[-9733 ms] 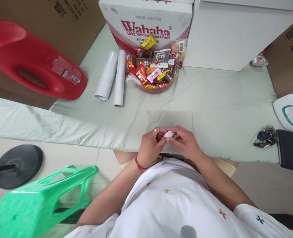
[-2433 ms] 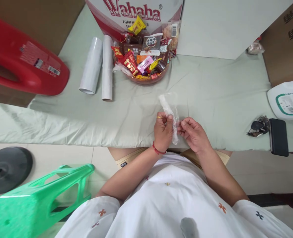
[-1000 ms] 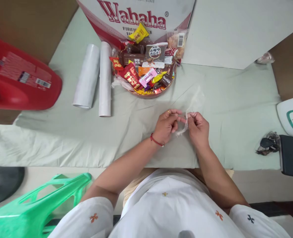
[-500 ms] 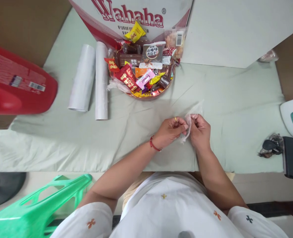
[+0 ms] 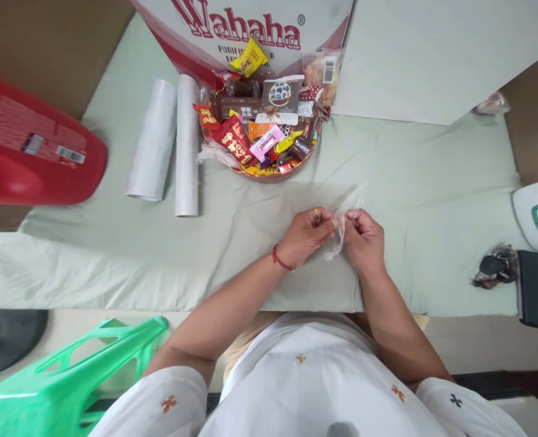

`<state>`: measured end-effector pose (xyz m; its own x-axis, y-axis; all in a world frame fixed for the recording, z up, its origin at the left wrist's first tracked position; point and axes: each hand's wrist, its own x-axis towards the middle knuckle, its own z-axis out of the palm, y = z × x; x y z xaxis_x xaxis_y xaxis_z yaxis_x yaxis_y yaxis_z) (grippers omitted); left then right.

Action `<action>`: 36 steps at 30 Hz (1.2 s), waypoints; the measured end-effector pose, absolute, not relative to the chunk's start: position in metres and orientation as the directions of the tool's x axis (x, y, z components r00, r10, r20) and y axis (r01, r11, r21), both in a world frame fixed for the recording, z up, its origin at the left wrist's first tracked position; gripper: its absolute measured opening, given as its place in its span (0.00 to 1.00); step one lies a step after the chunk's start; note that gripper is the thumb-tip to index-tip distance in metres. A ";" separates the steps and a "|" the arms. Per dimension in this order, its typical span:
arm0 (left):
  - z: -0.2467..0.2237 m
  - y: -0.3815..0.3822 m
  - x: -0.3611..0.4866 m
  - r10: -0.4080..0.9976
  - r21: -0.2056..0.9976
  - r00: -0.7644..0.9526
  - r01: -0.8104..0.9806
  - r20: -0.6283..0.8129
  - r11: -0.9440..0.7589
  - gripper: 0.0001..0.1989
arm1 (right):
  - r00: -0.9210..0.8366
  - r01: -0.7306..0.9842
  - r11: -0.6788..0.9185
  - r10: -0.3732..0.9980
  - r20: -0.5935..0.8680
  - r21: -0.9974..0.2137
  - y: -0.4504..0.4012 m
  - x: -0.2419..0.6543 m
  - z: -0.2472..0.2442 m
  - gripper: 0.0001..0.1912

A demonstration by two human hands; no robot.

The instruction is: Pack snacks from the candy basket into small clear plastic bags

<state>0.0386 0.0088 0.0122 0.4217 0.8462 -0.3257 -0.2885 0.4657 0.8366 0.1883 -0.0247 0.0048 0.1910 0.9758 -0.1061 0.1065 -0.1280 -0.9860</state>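
Note:
A clear, crumpled plastic bag (image 5: 353, 199) is pinched between my two hands, above the front part of the cloth-covered table (image 5: 251, 255). My left hand (image 5: 309, 233), with a ring and a red bracelet, grips its left side with thumb and forefinger. On the other side, my right hand (image 5: 364, 240) is closed on it with the fingers curled in. The bag's thin film fans out above the fingertips, and a wrinkled end hangs below them. Nothing can be made out inside it.
Beyond my hands stands a round tray (image 5: 269, 177) heaped with wrapped candies and snacks, before a Wahaha carton (image 5: 246, 24). Two white rolls (image 5: 187, 145) and a red jug (image 5: 45, 152) lie left. Keys (image 5: 497, 266) and a black phone (image 5: 535, 290) lie right. A green stool (image 5: 68, 376) is below.
Both hands have shifted slightly left and up with the plastic bag. The bag's upper film leans a little differently. Both hands keep their pinch.

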 end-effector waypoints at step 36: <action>0.019 0.013 0.032 0.742 0.740 0.553 -0.300 -0.379 0.602 0.27 | 0.252 -0.221 -0.276 0.910 -0.328 -0.935 -0.038 0.204 0.038 0.19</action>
